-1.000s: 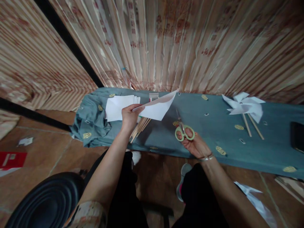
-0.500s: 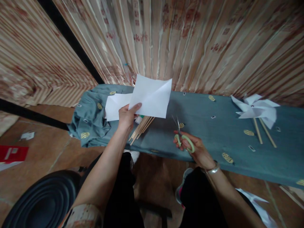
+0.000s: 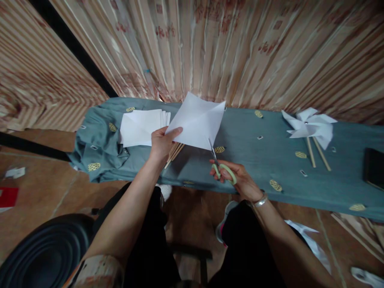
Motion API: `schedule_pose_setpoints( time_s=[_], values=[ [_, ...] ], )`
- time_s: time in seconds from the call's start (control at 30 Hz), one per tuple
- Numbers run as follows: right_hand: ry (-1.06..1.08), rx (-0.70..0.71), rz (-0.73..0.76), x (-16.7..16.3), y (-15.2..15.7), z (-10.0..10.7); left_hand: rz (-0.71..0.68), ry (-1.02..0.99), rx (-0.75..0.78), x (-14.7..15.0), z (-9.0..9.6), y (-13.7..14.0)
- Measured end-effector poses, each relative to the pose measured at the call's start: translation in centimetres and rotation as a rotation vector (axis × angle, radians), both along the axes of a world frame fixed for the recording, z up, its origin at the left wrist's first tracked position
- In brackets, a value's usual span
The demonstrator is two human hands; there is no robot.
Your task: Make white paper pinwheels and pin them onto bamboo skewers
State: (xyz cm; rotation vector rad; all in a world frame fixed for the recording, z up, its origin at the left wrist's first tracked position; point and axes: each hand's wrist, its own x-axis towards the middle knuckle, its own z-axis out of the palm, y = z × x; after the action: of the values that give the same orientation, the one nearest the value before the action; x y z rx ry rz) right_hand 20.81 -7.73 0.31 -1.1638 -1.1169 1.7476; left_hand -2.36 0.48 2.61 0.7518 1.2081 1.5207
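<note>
My left hand (image 3: pixel 163 144) pinches the left corner of a square sheet of white paper (image 3: pixel 198 118), thumb on top, holding it up over the cloth-covered surface. Faint diagonal creases cross the sheet. In my right hand (image 3: pixel 237 176) is a pair of scissors (image 3: pixel 222 166) with pale green handles. Their blades meet the sheet's near right corner; whether they have cut into it I cannot tell. Below my left hand lie several thin wooden sticks (image 3: pixel 174 154), partly hidden by the sheet. A stack of white paper (image 3: pixel 142 127) rests to the left.
Two white paper pinwheels (image 3: pixel 312 124) on sticks lie at the right on the green-grey cloth (image 3: pixel 255 160). A dark object (image 3: pixel 374 167) sits at the right edge. Behind hangs a pleated curtain (image 3: pixel 192 48). A black round stool (image 3: pixel 51 252) stands at the lower left.
The scissors have come up to the sheet's near right corner, and the sheet has turned slightly. The view has shifted right, showing more of the paper stack and the dark object.
</note>
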Motion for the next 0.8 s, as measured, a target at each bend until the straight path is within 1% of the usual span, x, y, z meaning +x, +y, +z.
schedule_pose_setpoints(
  time_s=[0.17, 0.43, 0.8],
  values=[
    [0.002, 0.009, -0.008, -0.34, 0.47, 0.04, -0.013, -0.002, -0.004, 0.19, 0.04, -0.05],
    [0.008, 0.037, 0.017, -0.38, 0.55, -0.20, -0.001, 0.003, 0.015, -0.36, 0.20, -0.23],
    [-0.006, 0.025, 0.013, -0.79, 0.80, -0.47, 0.006, 0.027, 0.015, -0.77, 0.13, -0.35]
  ],
)
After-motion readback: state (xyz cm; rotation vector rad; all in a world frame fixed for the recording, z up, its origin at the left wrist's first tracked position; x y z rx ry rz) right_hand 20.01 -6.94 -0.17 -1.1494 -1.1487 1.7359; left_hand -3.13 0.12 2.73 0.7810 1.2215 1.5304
